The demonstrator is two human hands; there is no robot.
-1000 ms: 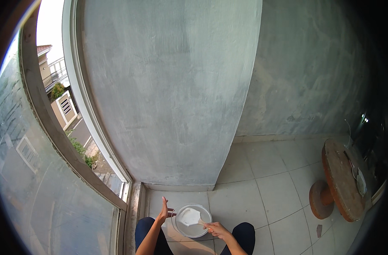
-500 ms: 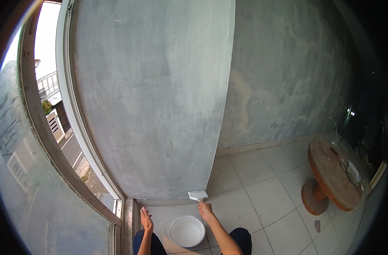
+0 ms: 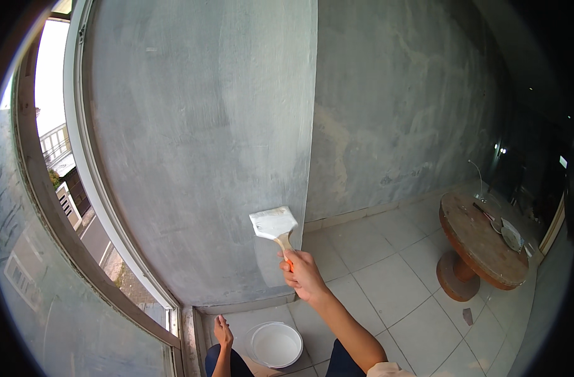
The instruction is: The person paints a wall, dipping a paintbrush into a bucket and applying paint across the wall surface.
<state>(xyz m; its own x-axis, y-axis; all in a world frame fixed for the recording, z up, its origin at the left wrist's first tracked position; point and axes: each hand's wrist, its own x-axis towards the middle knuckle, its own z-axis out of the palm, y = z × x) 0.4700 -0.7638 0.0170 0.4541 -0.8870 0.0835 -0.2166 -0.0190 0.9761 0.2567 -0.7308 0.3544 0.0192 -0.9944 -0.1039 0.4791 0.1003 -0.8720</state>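
Observation:
My right hand (image 3: 307, 276) is closed around the handle of a wide paintbrush (image 3: 274, 222). Its broad head is coated white, and orange shows on the handle beside my fingers. The head is raised against or just in front of the grey wall (image 3: 174, 157), close to its right corner; I cannot tell whether it touches. Below the brush, a paler, wet-looking patch marks the wall. My left hand (image 3: 223, 332) holds nothing, its fingers loosely bent and a little apart. Between my knees, a round white bucket (image 3: 275, 345) with white contents stands on the floor.
To the left, a window frame (image 3: 79, 157) runs beside the wall, with a street outside. A round brown table (image 3: 469, 245) carrying some tools stands at the right on the tiled floor (image 3: 387, 283). A small dark scrap (image 3: 467, 316) lies near it.
The paintbrush has risen in my right hand from the foot of the wall to higher up it. A pale patch now shows below. My left hand stays by the bucket; the view has shifted slightly.

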